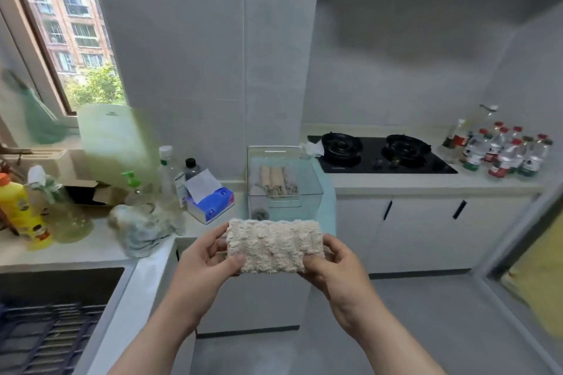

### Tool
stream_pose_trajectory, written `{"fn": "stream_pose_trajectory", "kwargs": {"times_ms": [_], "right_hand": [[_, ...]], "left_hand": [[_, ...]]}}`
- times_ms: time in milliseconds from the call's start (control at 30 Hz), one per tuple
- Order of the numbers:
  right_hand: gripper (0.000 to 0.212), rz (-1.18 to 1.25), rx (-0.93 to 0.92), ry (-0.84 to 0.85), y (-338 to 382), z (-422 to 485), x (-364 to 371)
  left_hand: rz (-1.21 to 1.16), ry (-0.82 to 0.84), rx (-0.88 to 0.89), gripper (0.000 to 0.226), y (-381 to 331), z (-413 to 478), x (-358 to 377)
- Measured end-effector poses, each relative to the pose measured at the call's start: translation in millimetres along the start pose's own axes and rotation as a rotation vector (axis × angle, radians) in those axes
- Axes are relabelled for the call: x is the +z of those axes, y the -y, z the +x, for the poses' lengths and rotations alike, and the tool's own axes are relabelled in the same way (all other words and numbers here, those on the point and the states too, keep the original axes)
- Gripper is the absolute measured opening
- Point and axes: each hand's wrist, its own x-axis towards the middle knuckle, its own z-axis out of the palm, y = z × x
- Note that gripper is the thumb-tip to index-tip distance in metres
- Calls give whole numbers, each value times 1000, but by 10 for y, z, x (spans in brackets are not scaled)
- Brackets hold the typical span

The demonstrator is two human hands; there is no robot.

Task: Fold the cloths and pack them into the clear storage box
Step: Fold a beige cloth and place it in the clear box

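You're holding the cloth [274, 245] up in the air just in front of the clear box [313, 183] on the table [396, 181], left hand [207, 256] and right hand [332, 265] each pinching a short end. It looks fluffy, light and floppy, so I'd grip the ends or it'll flop open. The box has some rolled beige cloths [275, 181] toward the back.

Fingers of the left hand [210, 256] and right hand [332, 265] lie hidden behind the cloth [274, 245], and the bottles [505, 152] have blurred labels.
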Motion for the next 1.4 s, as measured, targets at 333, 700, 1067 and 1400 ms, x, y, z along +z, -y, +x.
{"fn": "stream_pose_trajectory", "kwargs": {"times_ms": [333, 700, 1067, 1400], "right_hand": [[23, 102, 114, -26, 172, 1387, 311], [36, 186, 256, -23, 306, 3034, 134], [23, 387, 659, -129, -120, 4764, -172], [33, -121, 930, -181, -927, 5042, 202]], "left_hand": [[16, 54, -70, 58, 63, 1564, -161], [180, 56, -130, 45, 331, 2995, 222], [533, -146, -221, 37, 913, 3919, 382], [377, -16, -457, 17, 1289, 4209, 226]]}}
